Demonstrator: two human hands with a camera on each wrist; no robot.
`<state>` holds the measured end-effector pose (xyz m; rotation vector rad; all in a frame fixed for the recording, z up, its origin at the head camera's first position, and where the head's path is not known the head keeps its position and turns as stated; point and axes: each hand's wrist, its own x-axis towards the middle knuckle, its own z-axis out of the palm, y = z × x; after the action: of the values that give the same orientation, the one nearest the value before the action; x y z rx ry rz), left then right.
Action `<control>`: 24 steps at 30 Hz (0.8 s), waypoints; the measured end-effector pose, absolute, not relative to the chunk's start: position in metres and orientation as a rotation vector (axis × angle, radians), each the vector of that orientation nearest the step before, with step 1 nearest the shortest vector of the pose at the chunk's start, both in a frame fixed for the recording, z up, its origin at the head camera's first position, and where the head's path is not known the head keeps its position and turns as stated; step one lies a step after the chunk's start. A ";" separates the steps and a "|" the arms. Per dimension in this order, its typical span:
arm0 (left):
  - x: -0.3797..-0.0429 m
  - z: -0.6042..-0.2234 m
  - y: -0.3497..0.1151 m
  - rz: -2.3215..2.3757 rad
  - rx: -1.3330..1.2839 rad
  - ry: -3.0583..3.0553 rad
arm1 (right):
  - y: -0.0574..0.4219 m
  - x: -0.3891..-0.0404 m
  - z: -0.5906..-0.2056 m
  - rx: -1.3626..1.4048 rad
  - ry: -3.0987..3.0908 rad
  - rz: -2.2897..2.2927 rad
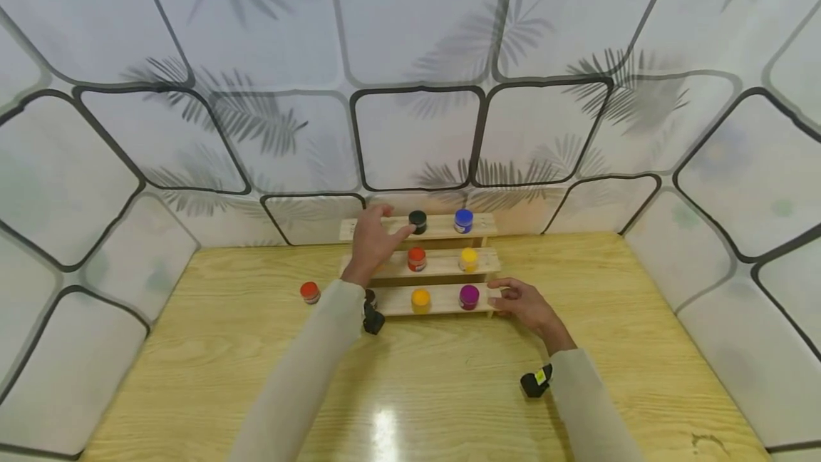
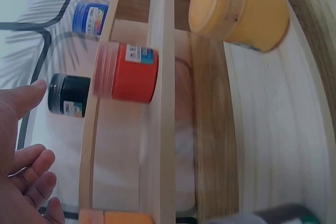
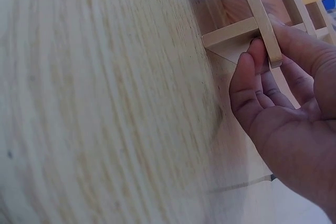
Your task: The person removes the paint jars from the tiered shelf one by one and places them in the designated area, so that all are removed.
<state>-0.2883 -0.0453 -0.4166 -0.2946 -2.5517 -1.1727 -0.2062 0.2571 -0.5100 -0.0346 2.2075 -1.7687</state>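
A three-tier wooden rack (image 1: 444,299) holds small paint jars. My left hand (image 1: 375,242) is over the rack's left end, fingers apart and holding nothing; its thumb tip is close to the black jar (image 2: 73,95) on the top tier. At the right end of the bottom tier, my right hand (image 1: 527,307) pinches the board's end (image 3: 272,51) between thumb and fingers. Beside the black jar stands a blue jar (image 1: 463,220). The middle tier bears a red jar (image 1: 417,259) and a yellow one (image 1: 470,259). On the bottom tier are a yellow-orange jar (image 1: 420,301) and a purple jar (image 1: 470,296).
Left of the rack, a red-lidded jar (image 1: 310,292) stands on the wooden table (image 1: 212,348). An orange jar (image 2: 118,217) and a dark jar (image 2: 278,215) on the rack's left side are mostly hidden by my left arm from above. A patterned backdrop (image 1: 417,137) rises behind.
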 end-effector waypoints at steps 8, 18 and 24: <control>-0.290 -0.417 -0.033 -1.112 -0.330 -2.571 | 0.257 -0.206 -0.510 -0.016 2.222 -1.760; -0.292 -0.418 -0.027 -1.063 -0.332 -2.635 | 0.256 -0.208 -0.510 -0.025 2.199 -1.793; -0.292 -0.426 -0.022 -1.014 -0.333 -2.660 | 0.256 -0.206 -0.511 -0.015 2.207 -1.794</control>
<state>-0.2919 -0.0222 -0.4259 -0.3328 -2.6604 -1.0139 -0.2062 0.2560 -0.5106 -0.0146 2.2066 -1.7937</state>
